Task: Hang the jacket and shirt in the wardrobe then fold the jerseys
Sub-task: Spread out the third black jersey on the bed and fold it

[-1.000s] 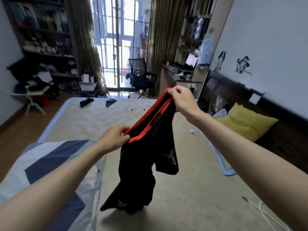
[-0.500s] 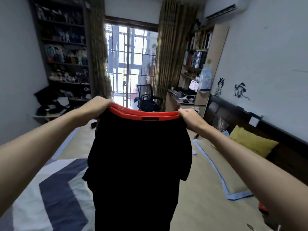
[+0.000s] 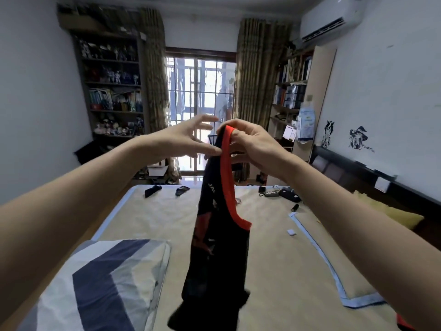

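Note:
A black jersey (image 3: 218,247) with red trim hangs lengthwise, doubled over, above the bed (image 3: 274,259). My right hand (image 3: 253,145) pinches its red top edge at chest height, and the cloth drops straight down from there. My left hand (image 3: 191,137) is right beside it on the left, fingers spread; its lower fingers reach to the jersey's edge, and I cannot tell whether they touch. No jacket, shirt or wardrobe shows.
A blue, grey and white striped quilt (image 3: 102,283) lies at the bed's near left. Two dark socks (image 3: 152,190) and small gadgets (image 3: 281,194) sit at the far end. A yellow pillow (image 3: 391,212) and dark headboard are on the right, with shelves and a balcony door beyond.
The jersey was held spread wide between both hands. Now my hands have come together, the jersey hangs folded in half from my right hand, and my left hand has let go.

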`<state>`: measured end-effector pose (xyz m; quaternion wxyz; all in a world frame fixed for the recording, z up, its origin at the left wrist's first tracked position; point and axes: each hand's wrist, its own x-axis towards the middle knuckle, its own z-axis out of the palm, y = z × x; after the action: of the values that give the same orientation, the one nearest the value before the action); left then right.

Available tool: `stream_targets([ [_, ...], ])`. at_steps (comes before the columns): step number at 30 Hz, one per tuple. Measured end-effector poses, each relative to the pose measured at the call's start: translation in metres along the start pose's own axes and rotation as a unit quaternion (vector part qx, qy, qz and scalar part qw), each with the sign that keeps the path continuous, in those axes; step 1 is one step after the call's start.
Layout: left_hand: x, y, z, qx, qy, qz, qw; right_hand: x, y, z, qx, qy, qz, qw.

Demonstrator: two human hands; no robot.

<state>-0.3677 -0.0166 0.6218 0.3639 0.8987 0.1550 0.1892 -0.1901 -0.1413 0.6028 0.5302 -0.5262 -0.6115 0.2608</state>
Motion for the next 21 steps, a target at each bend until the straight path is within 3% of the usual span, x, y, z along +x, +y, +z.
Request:
stream_targets([
  [4, 0.007, 0.01, 0.007, 0.036, 0.002, 0.063, 0.997, 0.001, 0.002, 0.003, -0.085, 0.043, -0.04, 0.995],
  [6, 0.007, 0.015, 0.007, 0.035, 0.031, 0.069, 0.996, 0.001, 0.011, 0.002, -0.091, 0.055, -0.004, 0.994],
  [9, 0.007, 0.015, 0.003, -0.005, 0.059, 0.072, 0.996, -0.012, 0.043, 0.005, -0.051, -0.019, 0.122, 0.991],
  [12, 0.008, 0.011, -0.006, -0.043, 0.066, 0.071, 0.994, -0.03, 0.086, 0.007, -0.082, -0.083, 0.128, 0.985],
  [17, 0.001, -0.003, -0.025, -0.044, 0.092, 0.077, 0.992, -0.026, 0.087, -0.01, -0.096, 0.049, 0.055, 0.993],
  [21, -0.002, -0.018, -0.034, 0.011, 0.12, 0.062, 0.991, -0.016, 0.067, -0.032, -0.155, 0.048, 0.101, 0.982],
])
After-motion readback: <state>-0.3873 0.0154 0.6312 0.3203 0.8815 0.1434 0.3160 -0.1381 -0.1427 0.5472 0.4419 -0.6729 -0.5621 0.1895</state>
